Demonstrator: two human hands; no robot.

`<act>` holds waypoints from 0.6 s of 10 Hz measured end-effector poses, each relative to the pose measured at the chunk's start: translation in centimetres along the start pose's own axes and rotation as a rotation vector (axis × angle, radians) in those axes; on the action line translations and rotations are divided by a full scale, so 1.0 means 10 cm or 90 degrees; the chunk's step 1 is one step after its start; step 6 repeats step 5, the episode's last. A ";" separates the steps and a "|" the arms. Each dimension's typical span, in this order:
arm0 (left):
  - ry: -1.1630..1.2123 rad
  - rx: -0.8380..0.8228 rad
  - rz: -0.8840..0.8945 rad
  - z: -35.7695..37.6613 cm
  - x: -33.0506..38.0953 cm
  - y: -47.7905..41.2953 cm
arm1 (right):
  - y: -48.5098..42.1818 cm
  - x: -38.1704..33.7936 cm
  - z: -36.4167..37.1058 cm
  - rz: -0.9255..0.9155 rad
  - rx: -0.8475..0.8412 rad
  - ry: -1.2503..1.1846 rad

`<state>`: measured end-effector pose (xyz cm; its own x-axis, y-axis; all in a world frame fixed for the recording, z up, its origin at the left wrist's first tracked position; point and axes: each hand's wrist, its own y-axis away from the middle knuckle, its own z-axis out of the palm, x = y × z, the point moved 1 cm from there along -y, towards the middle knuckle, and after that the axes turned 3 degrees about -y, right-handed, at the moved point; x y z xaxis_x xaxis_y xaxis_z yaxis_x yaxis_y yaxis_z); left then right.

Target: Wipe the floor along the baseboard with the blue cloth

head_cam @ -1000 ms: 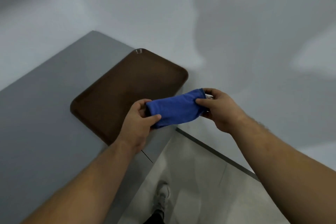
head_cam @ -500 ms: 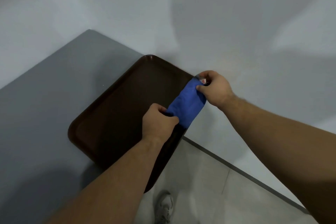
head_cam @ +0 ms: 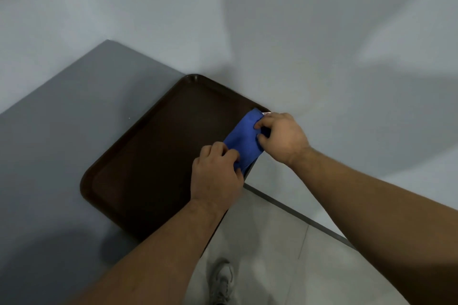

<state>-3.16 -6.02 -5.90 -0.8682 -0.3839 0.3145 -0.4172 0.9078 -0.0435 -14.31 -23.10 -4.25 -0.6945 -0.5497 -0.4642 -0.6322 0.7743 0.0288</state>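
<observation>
The folded blue cloth (head_cam: 244, 140) lies over the right end of a dark brown tray (head_cam: 153, 156), close to the wall. My left hand (head_cam: 215, 176) grips its near end, fingers curled around the fabric. My right hand (head_cam: 281, 137) pinches its far end, and a small white tag peeks out by the fingers. The dark baseboard (head_cam: 297, 214) runs along the foot of the white wall, down to the right, with pale floor tiles (head_cam: 272, 255) below it.
The tray rests on a grey tabletop (head_cam: 62, 143) that fills the left side, its right end overhanging the table edge. A white wall (head_cam: 322, 57) stands behind. My grey shoe (head_cam: 223, 280) is on the floor at the bottom.
Both hands carried the cloth from in front of the table edge down onto the tray's right end, turning it from crosswise to lengthwise. The camera view also shifted closer to the tray.
</observation>
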 end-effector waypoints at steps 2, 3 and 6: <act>-0.086 -0.071 0.020 -0.11 0.08 0.03 | 0.41 0.04 -0.16 0.029 -0.061 -0.080; -0.128 -0.186 0.004 -0.28 0.20 0.04 | 0.69 0.17 -0.42 0.087 -0.060 -0.146; -0.156 -0.186 0.009 -0.62 0.57 0.28 | 1.36 0.51 -1.32 0.145 0.026 -0.197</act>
